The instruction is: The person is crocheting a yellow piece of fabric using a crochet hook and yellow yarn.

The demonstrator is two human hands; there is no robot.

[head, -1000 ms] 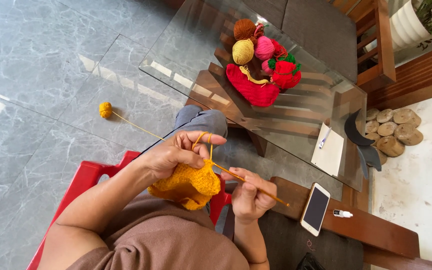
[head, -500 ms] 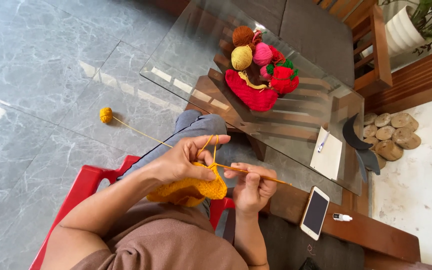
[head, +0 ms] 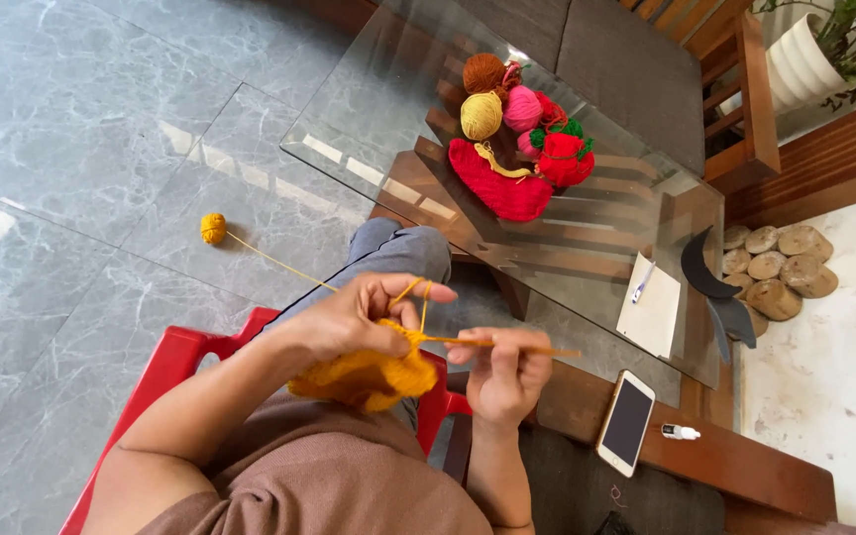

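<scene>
Your knitting [head: 369, 376] is a bunched mustard piece over your lap, above the red chair [head: 175, 362]. Your left hand [head: 354, 317] is clamped on its top edge, yarn looped over the raised finger. Your right hand [head: 502, 374] is closed round the needle [head: 507, 347]. Since half a second ago the needle has levelled, and the ball [head: 213, 228] has stayed on the floor

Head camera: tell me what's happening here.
A person seated on a red chair is crocheting. The left hand holds an orange yarn piece with the strand looped over its fingers; the right hand grips a wooden hook. The strand runs to a small orange yarn ball on the floor. More yarn balls sit on the glass table.
</scene>
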